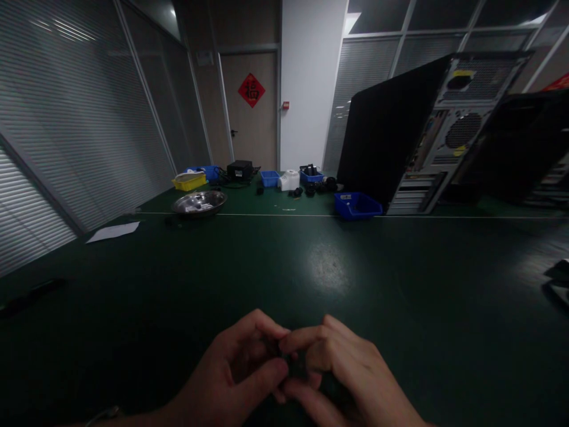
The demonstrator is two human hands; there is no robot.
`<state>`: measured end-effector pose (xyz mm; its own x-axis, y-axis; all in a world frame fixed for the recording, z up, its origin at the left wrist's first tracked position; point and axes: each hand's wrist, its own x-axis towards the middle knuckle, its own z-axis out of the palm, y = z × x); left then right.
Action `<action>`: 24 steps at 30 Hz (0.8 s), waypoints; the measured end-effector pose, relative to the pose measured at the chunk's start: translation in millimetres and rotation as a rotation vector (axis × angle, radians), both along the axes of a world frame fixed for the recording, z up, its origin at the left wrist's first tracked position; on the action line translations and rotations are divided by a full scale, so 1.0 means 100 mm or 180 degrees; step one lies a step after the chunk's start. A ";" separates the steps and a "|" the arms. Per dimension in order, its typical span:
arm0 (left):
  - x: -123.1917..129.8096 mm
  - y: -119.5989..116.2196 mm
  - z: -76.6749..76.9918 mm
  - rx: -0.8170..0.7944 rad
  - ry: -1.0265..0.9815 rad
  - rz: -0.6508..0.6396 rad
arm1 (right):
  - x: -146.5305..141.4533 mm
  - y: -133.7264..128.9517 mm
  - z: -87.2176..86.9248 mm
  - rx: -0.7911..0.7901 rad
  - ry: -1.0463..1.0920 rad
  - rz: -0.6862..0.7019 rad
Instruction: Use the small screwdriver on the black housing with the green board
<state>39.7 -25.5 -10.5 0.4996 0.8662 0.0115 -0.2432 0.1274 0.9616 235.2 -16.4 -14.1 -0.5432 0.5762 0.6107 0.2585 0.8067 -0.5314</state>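
At the near edge of the view, my left hand (pixel 240 370) and my right hand (pixel 342 365) meet with their fingertips together. Between the thumbs and index fingers there seems to be a small dark piece (pixel 283 351), too dim and covered to name. The left fingers curl round it, closed. My right index finger and thumb press in from the other side, also closed. Both hands are above the green tabletop (pixel 249 267).
A steel bowl (pixel 200 203) and a white paper (pixel 113 232) lie at the left. A blue bin (pixel 358 206) stands beside a black computer tower (pixel 395 124). Further back are a yellow tray (pixel 189 182), a white plastic part (pixel 290 179) and a black box (pixel 240 170).
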 end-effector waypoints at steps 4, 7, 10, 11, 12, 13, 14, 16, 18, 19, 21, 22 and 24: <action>0.00 0.00 -0.02 0.0019 0.0142 0.0086 | 0.00 0.02 -0.01 0.0044 0.0037 0.0077; -0.03 0.02 -0.02 0.0037 0.0265 0.0144 | -0.02 0.04 0.01 0.0107 0.0112 0.0087; -0.07 0.04 -0.02 0.0152 0.0590 0.0294 | -0.01 0.05 0.05 0.0151 0.0250 0.0049; -0.09 0.04 -0.03 0.0203 0.0693 0.0376 | 0.01 0.04 0.07 0.0151 0.0310 0.0021; -0.11 0.04 -0.03 0.0234 0.0792 0.0450 | 0.03 0.03 0.09 0.0150 0.0379 -0.0014; -0.13 0.04 -0.05 0.0245 0.0873 0.0515 | 0.06 0.02 0.10 0.0142 0.0452 -0.0064; -0.15 0.04 -0.06 0.0228 0.0928 0.0572 | 0.09 0.00 0.12 0.0139 0.0519 -0.0115; -0.17 0.04 -0.09 0.0150 0.0973 0.0603 | 0.14 -0.03 0.14 0.0116 0.0546 -0.0124; -0.18 0.05 -0.10 0.0078 0.0950 0.0567 | 0.16 -0.04 0.13 0.0077 0.0435 0.0023; -0.18 0.06 -0.09 0.0038 0.0952 0.0508 | 0.15 -0.03 0.11 0.0035 0.0354 0.0100; -0.16 0.07 -0.07 -0.0023 0.0993 0.0495 | 0.12 0.00 0.07 -0.0142 0.0203 0.0113; -0.15 0.08 -0.05 -0.0041 0.0984 0.0496 | 0.10 0.02 0.05 -0.0282 0.0138 0.0035; -0.13 0.09 -0.03 -0.0048 0.0996 0.0516 | 0.06 0.06 0.02 -0.0642 -0.0005 -0.0194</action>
